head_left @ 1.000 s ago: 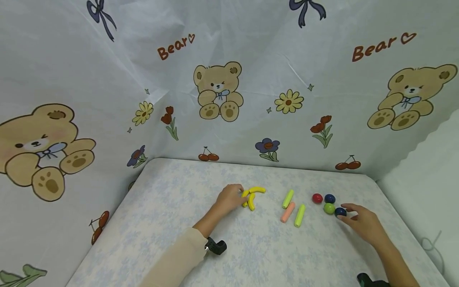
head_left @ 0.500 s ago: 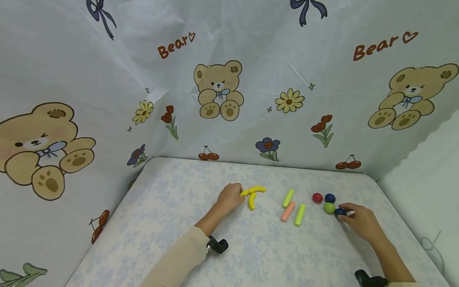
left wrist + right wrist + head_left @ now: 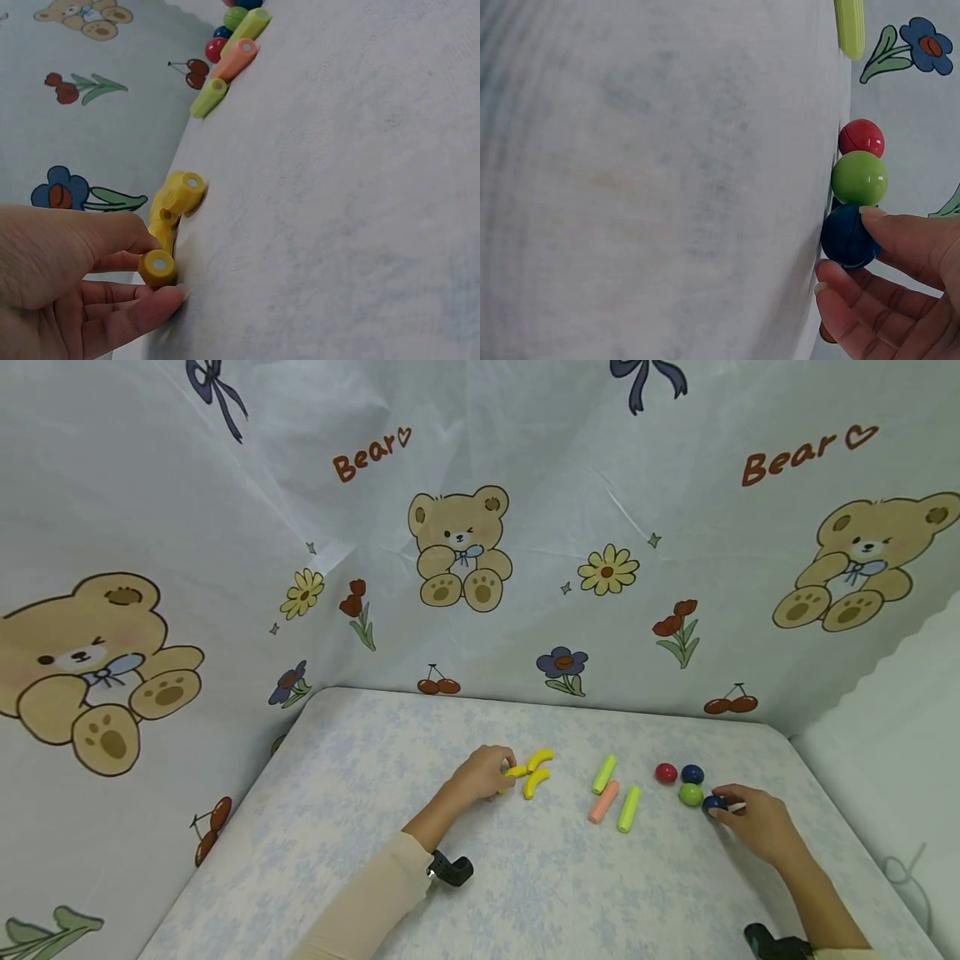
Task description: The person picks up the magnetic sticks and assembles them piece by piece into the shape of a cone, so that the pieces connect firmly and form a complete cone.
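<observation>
Pinches yellow piece (image 3: 157, 268) with curled left hand (image 3: 482, 773) toward far edge of table (image 3: 570, 885) | grips dark blue ball (image 3: 847, 236) with part-closed right hand (image 3: 759, 823) toward far right corner, just beside green ball (image 3: 691, 795) | with 3 sticks (image 3: 603, 802) between hands

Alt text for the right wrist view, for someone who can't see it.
A right hand pinches a dark blue ball. A green ball and a red ball line up beyond it, with part of a yellow-green stick farther off; a pale tabletop fills the left and a flowered backdrop the right.
</observation>
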A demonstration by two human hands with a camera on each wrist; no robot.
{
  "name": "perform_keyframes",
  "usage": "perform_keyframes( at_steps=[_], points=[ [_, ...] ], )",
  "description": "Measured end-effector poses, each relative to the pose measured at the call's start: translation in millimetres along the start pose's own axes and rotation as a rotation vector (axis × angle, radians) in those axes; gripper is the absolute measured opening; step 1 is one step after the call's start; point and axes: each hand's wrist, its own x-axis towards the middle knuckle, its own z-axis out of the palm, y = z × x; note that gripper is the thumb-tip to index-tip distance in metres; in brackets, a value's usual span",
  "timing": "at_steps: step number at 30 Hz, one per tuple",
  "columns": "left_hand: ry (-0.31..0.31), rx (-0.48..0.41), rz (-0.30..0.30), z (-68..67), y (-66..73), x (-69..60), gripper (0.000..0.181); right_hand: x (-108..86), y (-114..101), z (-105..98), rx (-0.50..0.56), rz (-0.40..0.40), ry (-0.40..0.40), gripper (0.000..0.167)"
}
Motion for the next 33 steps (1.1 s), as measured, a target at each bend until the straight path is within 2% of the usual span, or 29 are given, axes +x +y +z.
perform_keyframes(
  at_steps=[7,12,16,21,27,33],
  points=[
    [-0.048,0.001,0.035,0.2,-2.5,-2.0,0.032,0.0,2,2,0.009,-0.003,0.003,0.039],
    [-0.054,-0.040,0.030,-4.6,-9.4,-8.2,0.032,-0.2,3,3,0.007,0.000,0.006,0.040],
    [-0.049,-0.099,0.056,-10.8,-17.7,-13.6,0.030,-3.1,0,0,0.008,-0.012,0.016,0.040],
    [-0.058,-0.115,0.094,-17.7,-24.6,-22.4,0.030,-10.2,-6,-6,0.015,-0.046,0.050,0.040],
    [-0.063,-0.136,0.110,-22.8,-25.1,-33.3,0.029,-21.1,-24,-9,0.052,-0.085,0.085,0.042],
    [-0.061,-0.182,0.114,-24.5,-26.4,-44.2,0.028,-32.7,-58,-8,0.132,-0.144,0.112,0.043]
  ],
)
